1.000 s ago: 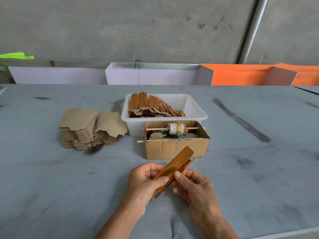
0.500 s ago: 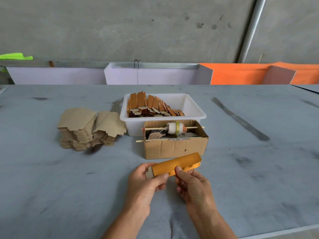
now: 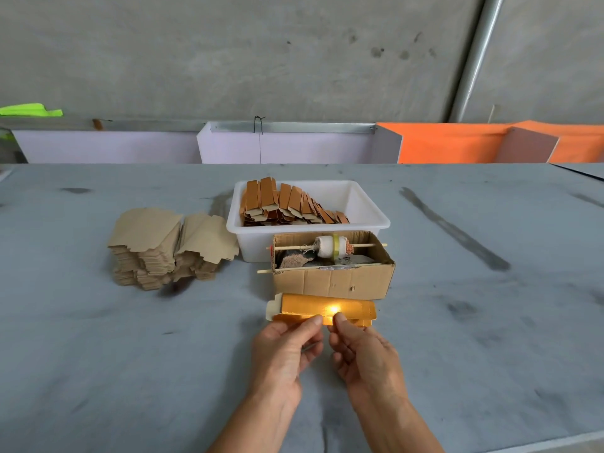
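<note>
Gold carton: shiny gold fold-up carton [image 3: 313, 308], held flat and sideways just above the table [image 3: 98, 354], right in front of the cardboard box [image 3: 333, 282]. There's a pale flap sticking out at its left end and a big glare spot near the middle.

Left hand: left hand [image 3: 282, 349] pinches the near edge of the carton, thumb on top and fingers curled underneath.

Right hand: right hand [image 3: 366, 354] has the same kind of grip, right next to the left one, so the two thumbs are nearly touching.

Cardboard box: open on top, with a stick across it carrying a white spool [image 3: 331, 246]. There's some dark stuff underneath that I can't make out.

White tub: plastic tub [image 3: 369, 220] tucked behind the box and touching it, with a row of folded gold cartons [image 3: 287, 204] leaning in its left half.

Brown blanks: two messy stacks of flat brown card blanks [image 3: 170, 250] left of the tub, well away from the hands.
</note>
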Demonstrator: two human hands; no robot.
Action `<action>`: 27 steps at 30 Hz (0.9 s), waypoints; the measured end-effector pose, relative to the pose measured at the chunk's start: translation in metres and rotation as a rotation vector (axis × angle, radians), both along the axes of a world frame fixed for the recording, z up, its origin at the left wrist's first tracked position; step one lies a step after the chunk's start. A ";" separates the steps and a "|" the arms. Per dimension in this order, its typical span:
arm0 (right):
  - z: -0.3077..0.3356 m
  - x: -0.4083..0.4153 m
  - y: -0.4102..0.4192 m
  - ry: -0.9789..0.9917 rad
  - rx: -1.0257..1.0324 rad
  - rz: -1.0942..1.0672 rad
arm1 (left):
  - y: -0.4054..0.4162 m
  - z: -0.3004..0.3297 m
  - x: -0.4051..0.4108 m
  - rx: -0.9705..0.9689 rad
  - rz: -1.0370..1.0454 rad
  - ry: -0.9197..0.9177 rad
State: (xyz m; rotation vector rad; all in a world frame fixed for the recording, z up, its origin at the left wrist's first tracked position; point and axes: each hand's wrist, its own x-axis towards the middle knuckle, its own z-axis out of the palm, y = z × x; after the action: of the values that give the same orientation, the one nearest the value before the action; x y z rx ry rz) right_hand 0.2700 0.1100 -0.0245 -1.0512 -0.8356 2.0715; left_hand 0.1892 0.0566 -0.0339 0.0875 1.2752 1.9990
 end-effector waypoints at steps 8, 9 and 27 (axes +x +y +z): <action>0.009 -0.001 0.012 -0.038 0.031 -0.002 | 0.008 0.010 -0.009 0.040 0.031 0.081; 0.010 -0.001 0.014 -0.060 0.045 0.015 | 0.010 0.010 -0.011 0.040 0.037 0.091; 0.086 -0.052 0.116 -0.918 0.691 0.284 | 0.024 -0.007 -0.026 0.019 0.069 0.127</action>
State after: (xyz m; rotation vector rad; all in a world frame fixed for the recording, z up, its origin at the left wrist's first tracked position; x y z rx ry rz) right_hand 0.2183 0.2261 0.0611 -1.5024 -2.0555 1.2105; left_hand 0.1629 0.0807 -0.0413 0.1844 1.3554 2.0936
